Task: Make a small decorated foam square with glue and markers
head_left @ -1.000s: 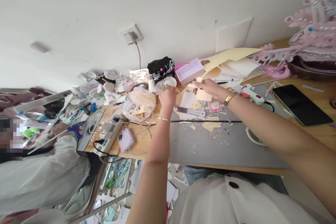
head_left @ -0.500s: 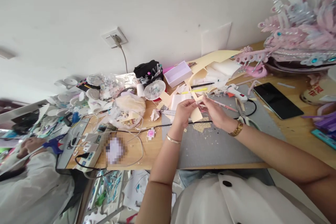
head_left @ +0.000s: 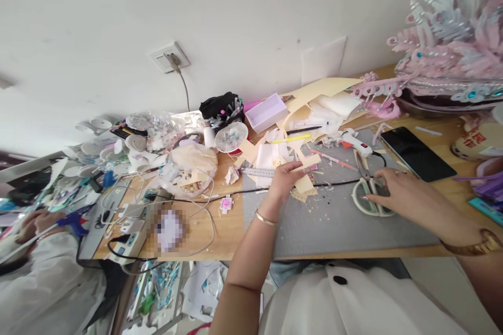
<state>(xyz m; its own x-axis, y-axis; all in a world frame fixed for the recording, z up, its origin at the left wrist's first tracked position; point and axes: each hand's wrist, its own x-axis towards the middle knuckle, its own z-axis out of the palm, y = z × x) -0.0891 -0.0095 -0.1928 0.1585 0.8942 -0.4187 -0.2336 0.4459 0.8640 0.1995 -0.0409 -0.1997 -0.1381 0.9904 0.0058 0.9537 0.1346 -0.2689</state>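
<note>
My left hand (head_left: 286,180) pinches a cream card strip piece (head_left: 309,165), cross-like in shape, above the grey cutting mat (head_left: 314,233). Under it lie a cream scrap marked with lines (head_left: 304,193) and small trimmings. On the right side of the mat, my right hand (head_left: 403,196) is at the pale-handled scissors (head_left: 363,204), thumb across the handles and fingers along their far side. The scissor blades point away from me. How firmly the fingers close on the handles is partly hidden.
A hot glue gun (head_left: 357,142), a phone (head_left: 417,153), a yellow pen (head_left: 291,138) and a ruler (head_left: 257,171) lie around the mat. A black cable (head_left: 338,184) crosses it. Behind stands a lilac box (head_left: 267,113). At far left, a co-worker's hands (head_left: 37,225) are near a blue glue gun (head_left: 74,221).
My right hand has left the card piece and moved right to the scissors. My left hand keeps the card, now turned and slightly further right.
</note>
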